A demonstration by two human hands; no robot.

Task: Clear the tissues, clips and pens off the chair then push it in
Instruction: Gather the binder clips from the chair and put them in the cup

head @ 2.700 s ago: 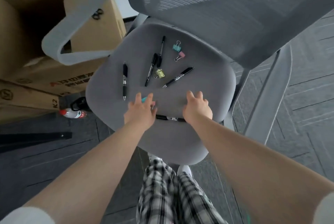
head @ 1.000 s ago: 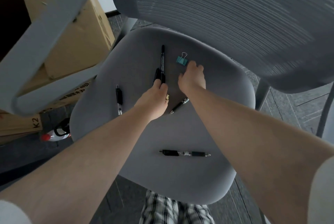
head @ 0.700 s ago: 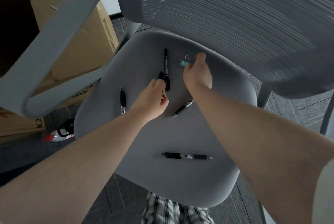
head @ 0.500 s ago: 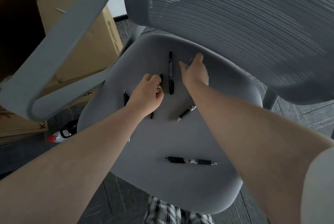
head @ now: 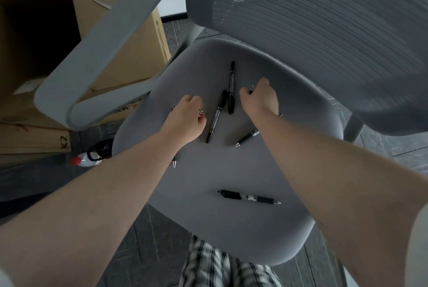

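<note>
Place: an office or its storeroom
Seating: grey mesh-backed office chair (head: pixel 243 171)
Floor: dark grey carpet tiles (head: pixel 382 145)
Beside it: stacked cardboard boxes (head: pixel 120 39)

Over at nine o'clock, the flat brown cardboard carton (head: pixel 34 140) lying on the floor carries a black "K2" printed sideways on its edge. The slim black marker pen (head: pixel 215 120) on the grey seat has pale lettering along its barrel, too small to read. Red print on another carton is mostly hidden.
</note>
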